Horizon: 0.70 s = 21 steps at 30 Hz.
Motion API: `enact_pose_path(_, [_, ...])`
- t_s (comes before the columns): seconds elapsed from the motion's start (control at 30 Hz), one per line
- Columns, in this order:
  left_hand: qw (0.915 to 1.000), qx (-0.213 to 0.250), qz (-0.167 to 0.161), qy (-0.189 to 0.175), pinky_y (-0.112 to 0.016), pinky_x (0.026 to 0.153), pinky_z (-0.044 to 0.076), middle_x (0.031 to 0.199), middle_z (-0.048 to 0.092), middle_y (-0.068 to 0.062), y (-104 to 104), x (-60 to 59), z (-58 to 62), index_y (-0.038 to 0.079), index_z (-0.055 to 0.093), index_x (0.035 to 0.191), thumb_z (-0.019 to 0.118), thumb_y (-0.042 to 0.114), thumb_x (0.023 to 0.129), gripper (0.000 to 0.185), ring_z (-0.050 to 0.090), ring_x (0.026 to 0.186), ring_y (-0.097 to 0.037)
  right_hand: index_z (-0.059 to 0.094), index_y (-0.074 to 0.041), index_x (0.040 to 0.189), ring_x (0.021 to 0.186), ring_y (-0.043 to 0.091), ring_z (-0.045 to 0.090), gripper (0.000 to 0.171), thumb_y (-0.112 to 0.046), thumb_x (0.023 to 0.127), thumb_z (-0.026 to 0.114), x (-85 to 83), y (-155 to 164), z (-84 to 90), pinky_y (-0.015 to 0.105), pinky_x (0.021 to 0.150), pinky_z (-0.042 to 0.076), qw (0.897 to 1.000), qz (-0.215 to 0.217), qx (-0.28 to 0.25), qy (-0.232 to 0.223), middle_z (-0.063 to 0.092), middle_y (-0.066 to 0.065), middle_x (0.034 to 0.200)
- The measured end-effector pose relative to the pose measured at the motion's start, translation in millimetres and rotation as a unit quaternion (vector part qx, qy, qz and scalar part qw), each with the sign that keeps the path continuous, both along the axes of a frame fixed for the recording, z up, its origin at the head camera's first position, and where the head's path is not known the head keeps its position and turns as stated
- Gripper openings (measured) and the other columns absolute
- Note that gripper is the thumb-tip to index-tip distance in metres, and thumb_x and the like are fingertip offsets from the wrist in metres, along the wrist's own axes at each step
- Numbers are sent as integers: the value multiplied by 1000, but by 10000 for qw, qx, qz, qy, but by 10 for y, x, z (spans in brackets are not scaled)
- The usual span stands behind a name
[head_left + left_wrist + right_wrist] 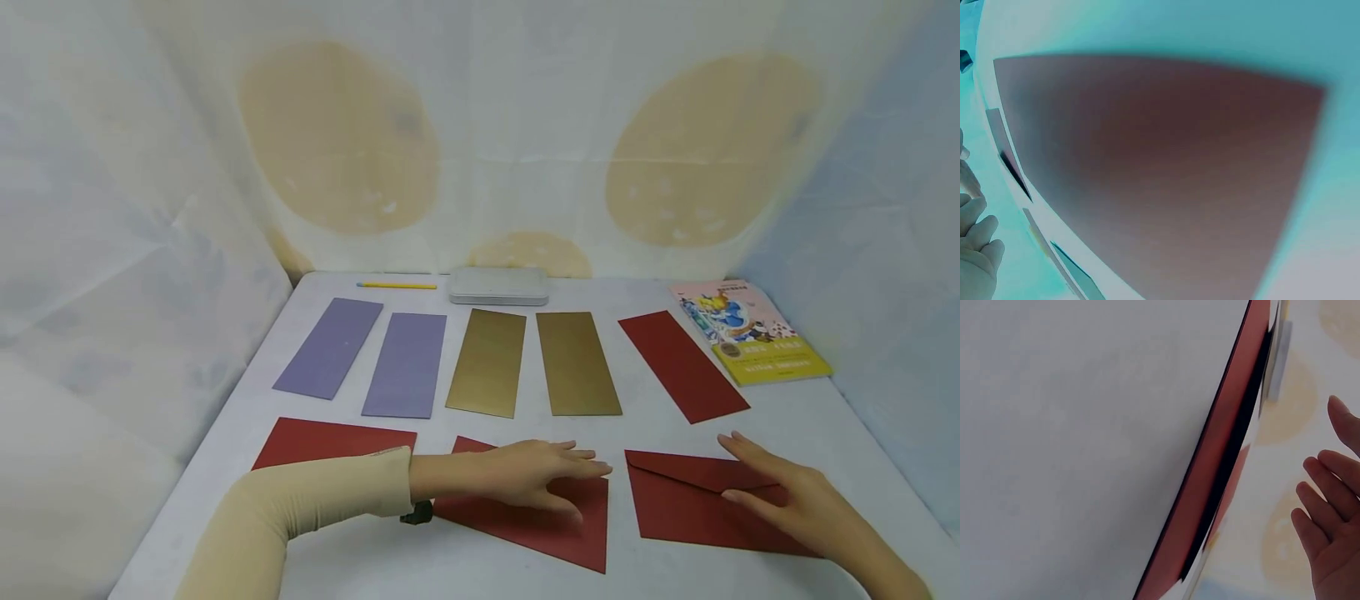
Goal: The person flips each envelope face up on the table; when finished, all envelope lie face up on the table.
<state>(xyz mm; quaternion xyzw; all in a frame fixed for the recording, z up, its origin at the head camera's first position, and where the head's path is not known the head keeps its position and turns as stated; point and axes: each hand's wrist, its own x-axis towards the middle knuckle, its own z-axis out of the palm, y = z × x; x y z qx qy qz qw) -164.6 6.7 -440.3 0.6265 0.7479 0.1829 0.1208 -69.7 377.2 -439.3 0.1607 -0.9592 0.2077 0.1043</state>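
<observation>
In the head view my left hand, palm down with extended fingers, hovers over or rests on the middle red envelope; contact cannot be told there. The left wrist view has the hand at its left edge, with a large red envelope below. My right hand is above the right red envelope, whose flap line faces up. Its fingers are spread and hold nothing, as the right wrist view of the hand also shows. A third red envelope lies partly hidden behind my left sleeve.
Behind the envelopes lie two purple cards, two gold cards and a red card in a row. At the back are a yellow pencil, a grey case and, at right, a picture book.
</observation>
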Motion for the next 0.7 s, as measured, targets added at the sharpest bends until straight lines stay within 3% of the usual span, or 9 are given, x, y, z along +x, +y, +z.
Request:
enact_pose_path(0.1, [9998,78,166,-111,-22,111,18,150,39,5,-148,31,-11,14,37,149,61,42,94,67,26,140,-6,55,-18,139,119,-26,25,75,-23,71,86,-11,-136,15,-1,79,35,9992,328,-128,183,58,8,133])
enact_pose_path(0.17, [9994,140,279,-174,-22,111,20,150,39,5,-233,56,-16,15,38,149,61,42,93,67,28,139,-7,54,-19,140,121,-25,26,76,-25,71,86,-18,-214,38,1,78,39,9988,426,-111,192,57,4,134])
enact_pose_path(0.3, [9978,244,527,-331,-24,110,24,149,40,4,-413,117,-36,18,38,150,61,44,93,67,31,138,-12,50,-20,142,121,-23,28,77,-26,74,84,-47,-363,105,14,74,50,9979,627,-169,17,57,10,134])
enact_pose_path(0.5, [9950,612,723,-302,-27,109,29,147,44,4,-651,178,-126,16,40,148,65,39,91,67,35,137,-12,48,-19,144,128,-17,29,73,-28,79,80,-124,-536,132,10,82,45,9932,1056,-419,-244,54,12,138])
enact_pose_path(0.7, [9894,911,1005,-512,-35,109,30,145,46,5,-915,259,-189,11,44,146,68,37,89,67,36,137,-16,47,-23,144,132,-10,31,69,-35,83,76,-179,-737,123,14,87,46,9896,1349,-313,-380,51,7,141])
